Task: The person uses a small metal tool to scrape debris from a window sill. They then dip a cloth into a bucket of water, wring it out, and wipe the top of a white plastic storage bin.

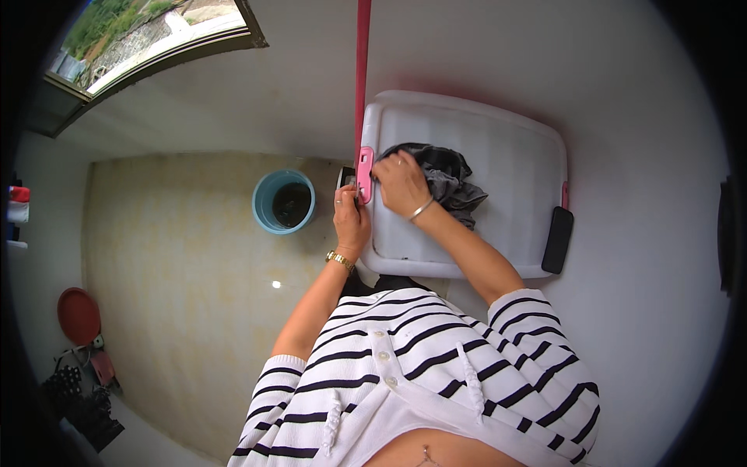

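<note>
At the white tub's (498,140) near rim, left hand (352,218) pinched the pink clip (364,173); right hand (401,183) closed on dark cloth (447,175). Clamping appeared underway; next needs steady alignment.

A washing corner of a home, likely a bathroom or laundry room: pale tiled floor (179,272), plain white walls, a window (148,39) onto greenery, a blue bucket (283,202) of dark water, a white plastic tub (506,156) holding dark clothes (447,175), and a red basin (78,315).
</note>
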The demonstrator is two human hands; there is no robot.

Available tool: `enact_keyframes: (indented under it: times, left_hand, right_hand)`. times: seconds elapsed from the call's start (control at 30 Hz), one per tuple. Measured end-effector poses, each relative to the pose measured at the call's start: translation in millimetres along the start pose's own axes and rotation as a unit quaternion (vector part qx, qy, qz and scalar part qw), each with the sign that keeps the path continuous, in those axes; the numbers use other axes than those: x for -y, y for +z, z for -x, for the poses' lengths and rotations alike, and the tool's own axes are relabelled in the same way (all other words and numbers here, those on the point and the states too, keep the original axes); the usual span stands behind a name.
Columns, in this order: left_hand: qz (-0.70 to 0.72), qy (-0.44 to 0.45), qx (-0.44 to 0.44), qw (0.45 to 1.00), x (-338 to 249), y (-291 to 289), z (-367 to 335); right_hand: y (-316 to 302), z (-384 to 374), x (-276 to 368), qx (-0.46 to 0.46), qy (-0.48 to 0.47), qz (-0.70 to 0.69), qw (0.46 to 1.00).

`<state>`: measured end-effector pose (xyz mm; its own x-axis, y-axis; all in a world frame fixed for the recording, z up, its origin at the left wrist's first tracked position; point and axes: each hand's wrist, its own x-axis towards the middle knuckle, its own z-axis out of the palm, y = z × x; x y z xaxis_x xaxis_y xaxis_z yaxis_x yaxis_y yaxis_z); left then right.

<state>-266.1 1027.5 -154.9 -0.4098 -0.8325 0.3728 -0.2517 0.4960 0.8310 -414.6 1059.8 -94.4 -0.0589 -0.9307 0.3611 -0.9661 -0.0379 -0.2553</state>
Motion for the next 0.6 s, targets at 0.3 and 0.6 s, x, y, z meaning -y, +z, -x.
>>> enact_keyframes:
  times: [0.3,0.6]
  left_hand:
    - [-0.006,0.009,-0.013,1.0,3.6,1.6,1.3]
    - [-0.037,0.017,-0.012,0.999,10.8,2.2,4.6]
  right_hand:
    - [-18.0,77.6,52.8,0.072,-0.067,-0.128,0.987]
    - [-34.7,92.0,38.2,0.17,-0.063,-0.246,0.952]
